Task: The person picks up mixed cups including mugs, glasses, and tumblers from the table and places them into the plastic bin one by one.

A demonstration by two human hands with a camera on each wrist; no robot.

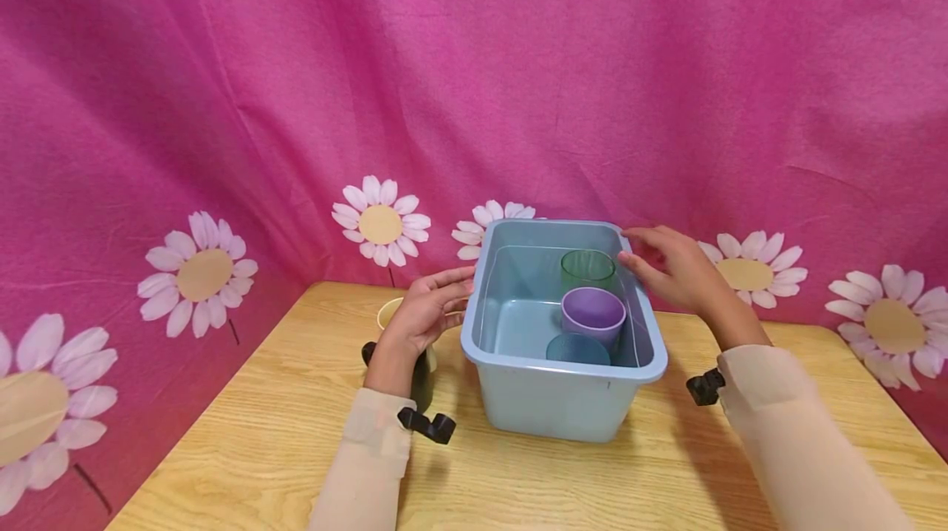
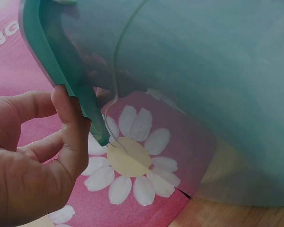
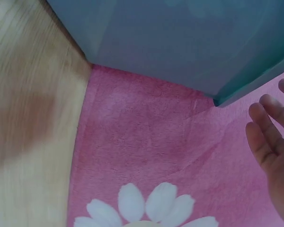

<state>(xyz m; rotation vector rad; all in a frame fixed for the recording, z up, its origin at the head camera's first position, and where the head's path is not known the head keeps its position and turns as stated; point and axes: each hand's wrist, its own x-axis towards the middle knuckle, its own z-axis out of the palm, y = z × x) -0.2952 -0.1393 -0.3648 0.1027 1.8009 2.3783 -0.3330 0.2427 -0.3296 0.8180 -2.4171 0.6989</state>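
Observation:
A light blue plastic basin stands on the wooden table. Inside, along its right side, are a green see-through cup, a purple cup and a dark blue see-through cup. My left hand is at the basin's left rim, its fingertips touching the lip; the left wrist view shows the fingers beside that edge. Across from it, my right hand is spread at the right rim. In the right wrist view its fingers are extended and apart from the rim.
Behind my left wrist a cup with a pale yellow inside is mostly hidden. A pink cloth with white daisies hangs behind the wooden table. Black camera mounts sit on both sleeves.

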